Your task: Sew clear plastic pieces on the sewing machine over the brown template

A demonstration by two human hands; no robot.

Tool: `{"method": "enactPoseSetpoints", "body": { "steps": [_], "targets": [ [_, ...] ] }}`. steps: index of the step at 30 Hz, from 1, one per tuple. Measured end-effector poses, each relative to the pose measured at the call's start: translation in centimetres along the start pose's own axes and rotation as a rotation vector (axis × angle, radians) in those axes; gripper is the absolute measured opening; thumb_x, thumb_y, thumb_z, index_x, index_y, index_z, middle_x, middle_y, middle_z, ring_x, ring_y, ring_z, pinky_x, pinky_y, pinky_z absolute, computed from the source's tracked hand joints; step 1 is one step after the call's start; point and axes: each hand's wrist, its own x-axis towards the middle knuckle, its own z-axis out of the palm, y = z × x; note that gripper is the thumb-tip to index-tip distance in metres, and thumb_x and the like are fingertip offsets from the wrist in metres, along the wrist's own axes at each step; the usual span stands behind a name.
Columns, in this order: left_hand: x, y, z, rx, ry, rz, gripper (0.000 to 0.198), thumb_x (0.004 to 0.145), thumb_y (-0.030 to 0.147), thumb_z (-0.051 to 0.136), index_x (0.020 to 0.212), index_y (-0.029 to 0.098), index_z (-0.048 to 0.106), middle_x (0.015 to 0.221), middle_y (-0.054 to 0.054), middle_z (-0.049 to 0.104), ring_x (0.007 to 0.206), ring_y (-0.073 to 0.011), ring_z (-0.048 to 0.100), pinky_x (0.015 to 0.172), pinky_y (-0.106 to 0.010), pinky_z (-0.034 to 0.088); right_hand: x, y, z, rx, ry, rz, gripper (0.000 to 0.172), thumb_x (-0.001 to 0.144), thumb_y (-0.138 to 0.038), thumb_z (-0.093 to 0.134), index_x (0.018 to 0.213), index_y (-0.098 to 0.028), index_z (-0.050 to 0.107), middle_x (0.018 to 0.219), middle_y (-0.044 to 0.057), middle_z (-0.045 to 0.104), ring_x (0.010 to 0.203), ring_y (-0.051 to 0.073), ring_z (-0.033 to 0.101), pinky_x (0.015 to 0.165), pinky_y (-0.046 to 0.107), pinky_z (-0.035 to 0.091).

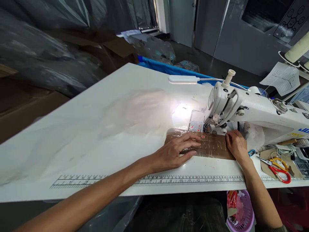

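Observation:
My left hand lies flat with fingers stretched out on a clear plastic sheet over a brown cardboard patch on the white sewing table. My right hand rests with curled fingers on the right end of the same patch, beside the needle area of the white sewing machine. A sheer, nearly transparent fabric spreads leftward from the needle under the machine's lamp.
Red and yellow scissors lie on cardboard at the right. A printed ruler runs along the table's front edge. A purple basket sits below. Thread cones, paper, boxes and plastic bags stand behind.

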Motion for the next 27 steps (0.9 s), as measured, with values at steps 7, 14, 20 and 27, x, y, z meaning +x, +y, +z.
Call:
{"method": "enactPoseSetpoints", "body": {
  "steps": [7, 14, 20, 27],
  "targets": [
    [0.2, 0.4, 0.1, -0.055, 0.092, -0.115, 0.026, 0.096, 0.028, 0.055, 0.116, 0.015, 0.065, 0.115, -0.011, 0.069, 0.099, -0.0182, 0.067, 0.081, -0.033, 0.06, -6.3, -5.9, -4.3, 0.505, -0.319, -0.376, 0.021, 0.096, -0.023, 0.047, 0.095, -0.02, 0.068, 0.086, 0.005, 0.064, 0.074, 0.016, 0.063, 0.066, 0.026, 0.049],
    [-0.1, -0.9, 0.6, 0.106, 0.105, -0.055, 0.028, 0.093, 0.027, 0.062, 0.115, 0.011, 0.065, 0.115, -0.014, 0.067, 0.104, -0.0213, 0.066, 0.087, -0.038, 0.058, -5.9, -6.7, -5.2, 0.665, -0.462, -0.293, 0.026, 0.097, -0.035, 0.048, 0.1, -0.019, 0.068, 0.087, 0.005, 0.067, 0.078, 0.015, 0.063, 0.073, 0.027, 0.052],
    [0.1, -0.8, 0.8, 0.144, -0.004, -0.01, 0.008, 0.09, 0.019, 0.064, 0.086, 0.013, 0.069, 0.105, -0.012, 0.068, 0.098, -0.0201, 0.066, 0.086, -0.035, 0.057, -4.7, -5.9, -3.1, 0.754, -0.618, -0.08, 0.047, 0.093, -0.055, 0.046, 0.097, -0.016, 0.071, 0.069, 0.004, 0.066, 0.055, 0.014, 0.06, 0.05, 0.024, 0.047],
    [0.9, 0.1, -2.0, -0.5, 0.314, -0.539, 0.017, 0.086, 0.029, 0.067, 0.089, 0.015, 0.058, 0.074, -0.001, 0.069, 0.068, -0.0119, 0.067, 0.062, -0.023, 0.053, -3.5, -4.6, -1.5, 0.925, -0.534, 0.08, 0.059, 0.085, -0.068, 0.056, 0.114, -0.018, 0.07, 0.099, 0.012, 0.075, 0.083, 0.023, 0.072, 0.076, 0.037, 0.059]
  ]
}}
